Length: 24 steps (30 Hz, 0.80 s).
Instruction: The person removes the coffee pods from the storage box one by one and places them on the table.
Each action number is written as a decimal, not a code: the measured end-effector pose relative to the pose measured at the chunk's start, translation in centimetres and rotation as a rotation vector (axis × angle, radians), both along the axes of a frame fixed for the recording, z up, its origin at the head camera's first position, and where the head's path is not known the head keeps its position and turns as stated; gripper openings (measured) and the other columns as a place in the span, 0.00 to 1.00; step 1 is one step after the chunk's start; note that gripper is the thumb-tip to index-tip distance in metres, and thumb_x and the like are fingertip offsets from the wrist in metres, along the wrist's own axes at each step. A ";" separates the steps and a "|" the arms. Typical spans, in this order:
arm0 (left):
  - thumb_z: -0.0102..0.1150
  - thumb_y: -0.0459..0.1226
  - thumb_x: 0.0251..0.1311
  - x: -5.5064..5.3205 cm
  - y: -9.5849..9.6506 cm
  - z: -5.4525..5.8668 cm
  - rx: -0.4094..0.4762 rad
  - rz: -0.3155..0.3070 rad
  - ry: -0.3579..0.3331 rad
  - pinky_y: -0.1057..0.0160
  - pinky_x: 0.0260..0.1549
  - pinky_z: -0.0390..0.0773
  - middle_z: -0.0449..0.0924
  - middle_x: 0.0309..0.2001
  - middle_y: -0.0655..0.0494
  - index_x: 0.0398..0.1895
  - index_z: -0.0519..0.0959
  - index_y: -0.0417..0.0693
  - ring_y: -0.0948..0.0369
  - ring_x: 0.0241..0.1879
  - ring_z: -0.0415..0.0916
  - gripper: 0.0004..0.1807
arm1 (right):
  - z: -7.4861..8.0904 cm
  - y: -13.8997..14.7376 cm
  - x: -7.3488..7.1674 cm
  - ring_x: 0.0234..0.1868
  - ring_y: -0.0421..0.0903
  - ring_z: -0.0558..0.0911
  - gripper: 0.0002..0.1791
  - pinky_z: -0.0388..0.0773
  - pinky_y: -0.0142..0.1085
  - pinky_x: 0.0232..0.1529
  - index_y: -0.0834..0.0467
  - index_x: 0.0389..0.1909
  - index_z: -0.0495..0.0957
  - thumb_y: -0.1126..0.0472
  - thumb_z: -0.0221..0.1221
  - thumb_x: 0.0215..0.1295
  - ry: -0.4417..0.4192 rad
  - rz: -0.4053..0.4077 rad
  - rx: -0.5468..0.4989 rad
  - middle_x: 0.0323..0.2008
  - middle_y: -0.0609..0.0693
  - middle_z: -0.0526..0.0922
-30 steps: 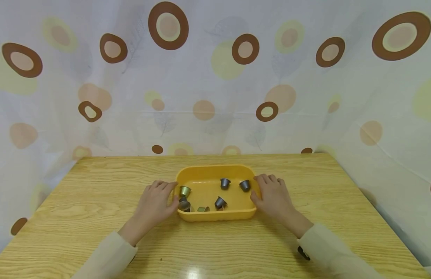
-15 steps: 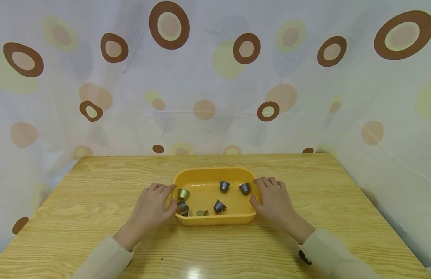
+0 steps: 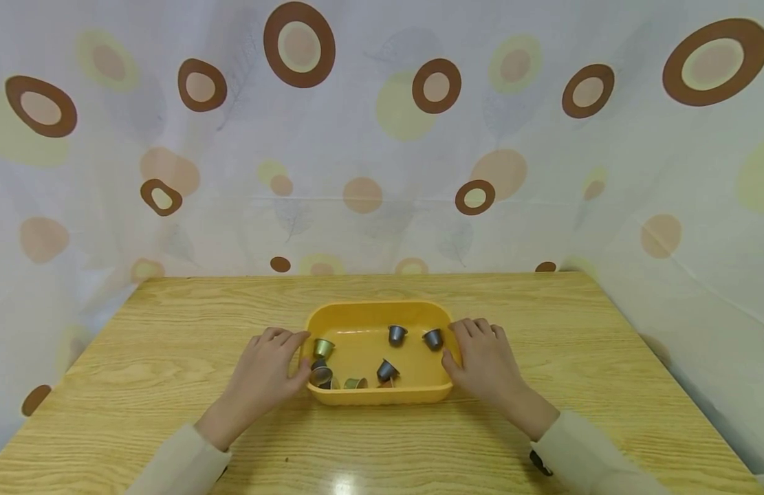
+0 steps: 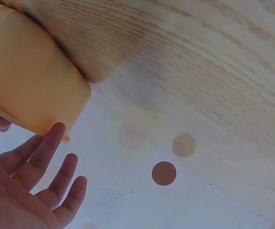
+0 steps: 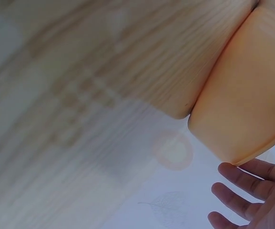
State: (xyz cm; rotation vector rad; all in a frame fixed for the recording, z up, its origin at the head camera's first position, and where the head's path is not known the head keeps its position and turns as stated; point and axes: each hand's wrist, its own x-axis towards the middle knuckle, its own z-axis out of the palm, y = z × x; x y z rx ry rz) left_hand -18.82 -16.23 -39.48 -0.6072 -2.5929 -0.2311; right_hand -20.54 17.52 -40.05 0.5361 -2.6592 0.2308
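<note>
A yellow plastic tray sits on the wooden table with several coffee capsules inside. My left hand holds its left end, thumb and fingertips at the rim. At the opposite end my right hand grips the rim likewise. Toward the tray's right are a dark capsule and another dark capsule; a third dark capsule leans near the front wall. A green capsule and a silver-lidded capsule lie on the left. Both wrist views show fingertips against the tray's outer wall.
The wood-grain table runs back to a pale curtain printed with brown and yellow circles. More of that cloth hangs along both sides. Light sleeves cover the forearms.
Both hands have drawn the tray a little toward me and slightly left. The capsules have moved along with it, keeping about the same places inside.
</note>
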 end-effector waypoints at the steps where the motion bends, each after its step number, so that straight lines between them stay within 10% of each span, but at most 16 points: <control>1: 0.56 0.42 0.51 0.0 0.0 0.0 0.001 -0.002 0.001 0.51 0.42 0.75 0.83 0.38 0.52 0.46 0.78 0.44 0.51 0.43 0.75 0.19 | 0.0 0.0 0.0 0.45 0.55 0.74 0.20 0.69 0.53 0.48 0.61 0.46 0.74 0.52 0.55 0.56 -0.001 -0.002 0.003 0.42 0.55 0.79; 24: 0.55 0.43 0.57 -0.9 -0.3 0.1 0.027 -0.001 -0.037 0.51 0.42 0.75 0.81 0.43 0.51 0.49 0.77 0.44 0.51 0.46 0.74 0.19 | 0.8 0.1 -0.7 0.43 0.54 0.76 0.17 0.70 0.50 0.47 0.59 0.41 0.77 0.52 0.58 0.56 0.161 0.076 0.001 0.39 0.53 0.80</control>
